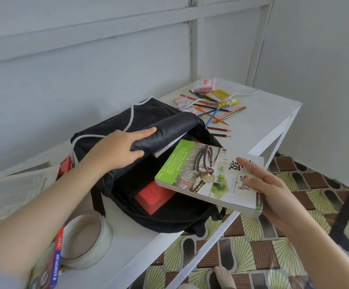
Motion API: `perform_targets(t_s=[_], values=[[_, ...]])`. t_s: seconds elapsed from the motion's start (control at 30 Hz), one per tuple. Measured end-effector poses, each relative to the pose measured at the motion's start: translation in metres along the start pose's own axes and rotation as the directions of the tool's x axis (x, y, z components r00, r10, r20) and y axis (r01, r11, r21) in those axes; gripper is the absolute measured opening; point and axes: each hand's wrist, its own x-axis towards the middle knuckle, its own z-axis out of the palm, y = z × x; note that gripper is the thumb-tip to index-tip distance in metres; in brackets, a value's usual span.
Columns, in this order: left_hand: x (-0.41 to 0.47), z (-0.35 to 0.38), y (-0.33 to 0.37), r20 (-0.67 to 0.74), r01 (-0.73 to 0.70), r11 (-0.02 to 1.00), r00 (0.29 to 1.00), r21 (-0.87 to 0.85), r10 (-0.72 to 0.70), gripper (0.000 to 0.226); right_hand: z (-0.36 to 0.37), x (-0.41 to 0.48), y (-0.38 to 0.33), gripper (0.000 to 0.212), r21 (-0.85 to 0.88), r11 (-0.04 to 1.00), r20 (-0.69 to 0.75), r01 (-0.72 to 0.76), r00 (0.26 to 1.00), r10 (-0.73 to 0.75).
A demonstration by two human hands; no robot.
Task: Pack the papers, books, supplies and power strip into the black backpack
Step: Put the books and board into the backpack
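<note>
The black backpack (148,217) lies open on the white table (259,122). My left hand (119,148) grips its top flap and holds it up. Inside lies a red book (154,198). My right hand (267,188) holds a green-and-white paperback book (202,176) by its near end, tilted with its far end over the bag's opening. Loose pencils (219,116) and yellow and pink packets (217,94) lie at the table's far end. Papers (13,188) lie at the left. A white cable (244,93) runs at the far end; I see no power strip.
A roll of tape (88,243) and a pencil tin (54,263) sit near the table's front edge. A red object (65,165) lies beside the bag at left. Walls close the back and right. Patterned floor (252,247) lies right of the table.
</note>
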Motion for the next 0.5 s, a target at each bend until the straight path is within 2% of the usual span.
perform_targets(t_s=[0.23,0.5], values=[[0.014,-0.026,-0.011,-0.102,0.015,0.983,0.994,-0.184,-0.034,0.066,0.017,0.014,-0.014,0.039,-0.036,0.999,0.141,0.019,0.99,-0.014],[0.017,-0.038,-0.009,-0.114,0.005,0.987,0.993,-0.161,-0.024,0.067,0.061,0.062,-0.026,0.034,-0.101,0.995,0.118,0.005,0.993,0.007]])
